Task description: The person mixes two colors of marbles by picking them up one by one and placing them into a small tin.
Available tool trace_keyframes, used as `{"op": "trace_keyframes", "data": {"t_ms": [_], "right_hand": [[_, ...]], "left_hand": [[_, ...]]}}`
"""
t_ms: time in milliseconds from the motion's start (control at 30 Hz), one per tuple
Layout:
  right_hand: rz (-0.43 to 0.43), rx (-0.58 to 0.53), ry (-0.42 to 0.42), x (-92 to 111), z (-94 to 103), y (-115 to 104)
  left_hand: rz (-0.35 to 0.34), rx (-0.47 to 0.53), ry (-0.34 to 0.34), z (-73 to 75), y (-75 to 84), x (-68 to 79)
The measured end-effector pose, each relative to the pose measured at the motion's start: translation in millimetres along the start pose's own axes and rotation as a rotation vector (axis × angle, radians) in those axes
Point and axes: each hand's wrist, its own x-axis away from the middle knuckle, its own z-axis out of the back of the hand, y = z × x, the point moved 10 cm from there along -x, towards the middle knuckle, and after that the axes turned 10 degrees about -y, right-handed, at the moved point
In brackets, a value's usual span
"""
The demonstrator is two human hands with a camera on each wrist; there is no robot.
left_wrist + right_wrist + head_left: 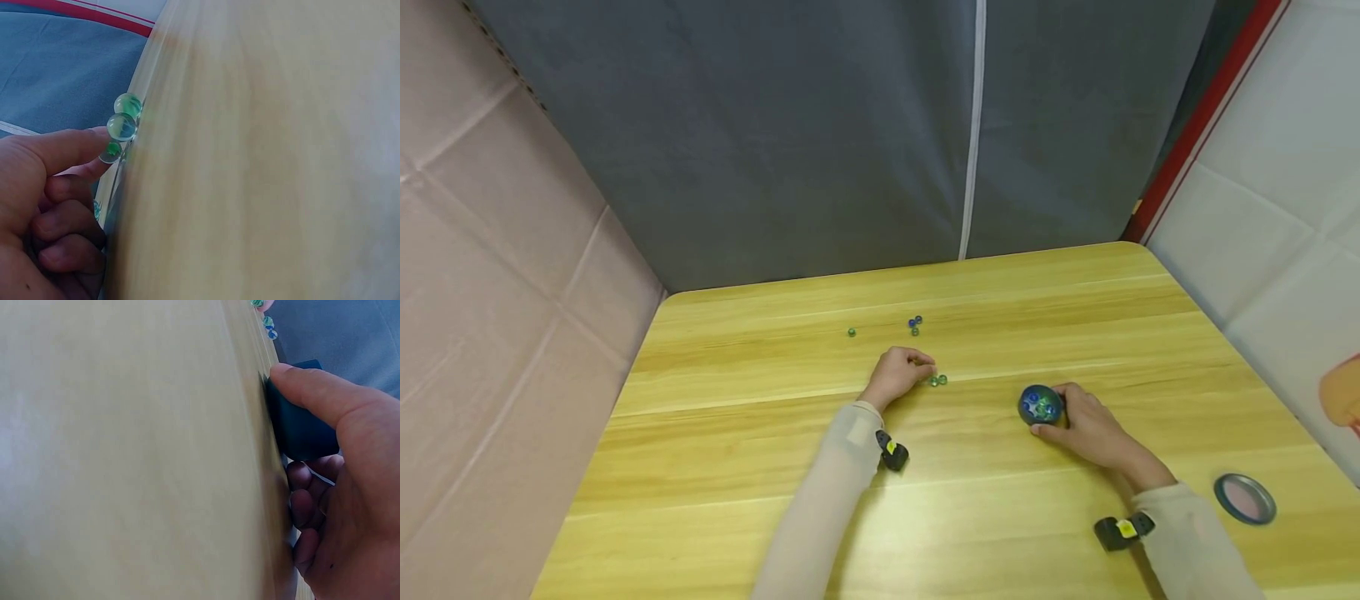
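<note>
My left hand (901, 373) is low over the middle of the table. In the left wrist view its thumb and forefinger pinch a green-centred glass marble (110, 152). Just past the fingertips, two clear green marbles (121, 127) sit close together on the wood. My right hand (1093, 427) grips a small dark blue round tin (1039, 405) from its right side, thumb and fingers around the wall. Inside the open tin lie several blue and green marbles (1041, 407). From the right wrist, only the tin's dark outer wall (303, 428) shows, and its contents are hidden.
Farther back on the wooden table (737, 467) is a small cluster of blue and green marbles (915, 323). A lone green marble (852, 332) lies left of it. The tin's round lid (1245, 498) rests at the right, beside the right forearm. A grey curtain (775, 150) hangs behind.
</note>
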Motion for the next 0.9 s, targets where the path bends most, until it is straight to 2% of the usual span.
{"op": "trace_keyframes", "data": {"t_ms": [533,767,900], "right_hand": [[0.001,-0.013,0.000,0,-0.9,2],[0.001,-0.007,0.002,-1,-0.5,3],[0.004,-0.013,0.002,-2,-0.9,2]], "left_hand": [[-0.033,0.097,-0.004,-3.4,1.4,-3.0],[-0.101,0.094,0.015,-7.5,17.1,-3.9],[-0.117,0.104,0.007,-11.2,26.0,-2.8]]}}
